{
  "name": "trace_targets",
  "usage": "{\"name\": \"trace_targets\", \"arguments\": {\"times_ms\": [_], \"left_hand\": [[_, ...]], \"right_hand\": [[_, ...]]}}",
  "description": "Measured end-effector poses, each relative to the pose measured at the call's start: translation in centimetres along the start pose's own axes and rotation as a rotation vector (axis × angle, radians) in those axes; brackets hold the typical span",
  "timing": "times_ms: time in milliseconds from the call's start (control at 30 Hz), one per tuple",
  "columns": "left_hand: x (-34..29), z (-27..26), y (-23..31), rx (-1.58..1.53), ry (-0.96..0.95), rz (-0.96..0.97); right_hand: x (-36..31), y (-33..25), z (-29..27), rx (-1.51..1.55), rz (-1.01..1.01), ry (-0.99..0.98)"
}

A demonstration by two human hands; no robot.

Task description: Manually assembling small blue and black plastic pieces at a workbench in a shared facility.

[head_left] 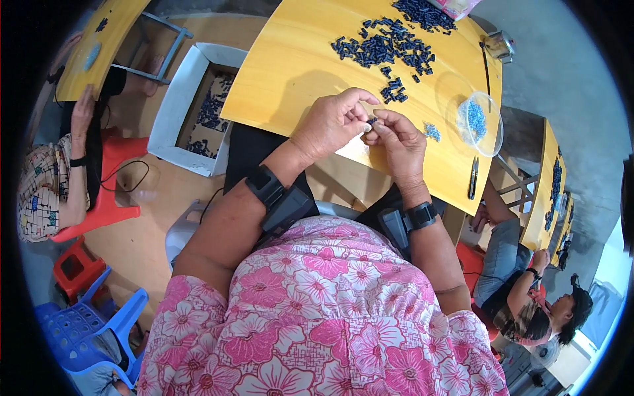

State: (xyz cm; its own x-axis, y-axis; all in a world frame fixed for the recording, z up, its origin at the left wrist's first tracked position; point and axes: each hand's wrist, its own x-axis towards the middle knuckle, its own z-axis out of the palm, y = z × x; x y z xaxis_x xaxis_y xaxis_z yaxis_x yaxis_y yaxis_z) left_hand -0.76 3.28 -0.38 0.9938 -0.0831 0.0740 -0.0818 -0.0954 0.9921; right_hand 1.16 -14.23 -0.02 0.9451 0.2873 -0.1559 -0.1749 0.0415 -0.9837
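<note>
Small dark plastic piece (372,121), one — upper centre of the frame, above the table's near edge, mostly covered by fingertips; its exact seating cannot be told. Left hand (337,122): thumb and forefinger pinched on the piece. Right hand (401,142): thumb and forefinger clamped on it from the other side. Chief risk: so small an item could spring from uneven pressure and, the edge being close, drop to lap or floor. Loose blue bits (431,131), a little pile just right of the right hand; a sideways sweep of the knuckles could scatter them. Clear round tub (496,146), right of these, holding more blue bits; an elbow or sleeve knock might tip it. Black thread snips (473,178), near the table's right edge; a nudge could send them over. Dark plastic pieces (394,91), nearest cluster, beyond the hands — a dropped piece landing there would be hard to pick out. Yellow table (297,66), beneath all.
</note>
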Motion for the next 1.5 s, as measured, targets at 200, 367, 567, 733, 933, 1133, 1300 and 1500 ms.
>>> {"name": "trace_targets", "arguments": {"times_ms": [200, 367, 567, 733, 933, 1133, 1300, 1500], "left_hand": [[0.0, -0.2, -0.2, -0.081, 0.015, -0.009], [0.0, 0.0, -0.2, -0.066, 0.016, -0.022], [-0.1, 0.2, -0.4, 0.014, 0.007, 0.015], [-0.1, 0.2, -0.1, 0.049, 0.026, 0.019], [-0.1, 0.1, -0.1, 0.037, 0.043, -0.003], [0.0, 0.2, -0.1, 0.033, 0.032, -0.004], [0.0, 0.1, 0.0, 0.024, 0.031, -0.013], [-0.1, -0.4, -0.3, 0.001, 0.041, -0.015]], "right_hand": [[-0.3, 0.5, 0.5, -0.052, -0.050, 0.071], [-0.5, 0.7, 0.5, -0.155, -0.174, 0.086], [0.0, -0.3, 0.3, -0.122, -0.057, 0.098], [0.4, -1.4, 0.4, -0.089, 0.041, 0.081], [0.3, -1.6, 0.4, -0.030, 0.067, 0.041], [0.3, -2.2, 0.2, -0.043, 0.100, 0.021], [0.6, -2.2, 0.2, -0.034, 0.105, -0.001], [1.0, -1.8, 0.3, -0.033, 0.117, -0.041]]}}
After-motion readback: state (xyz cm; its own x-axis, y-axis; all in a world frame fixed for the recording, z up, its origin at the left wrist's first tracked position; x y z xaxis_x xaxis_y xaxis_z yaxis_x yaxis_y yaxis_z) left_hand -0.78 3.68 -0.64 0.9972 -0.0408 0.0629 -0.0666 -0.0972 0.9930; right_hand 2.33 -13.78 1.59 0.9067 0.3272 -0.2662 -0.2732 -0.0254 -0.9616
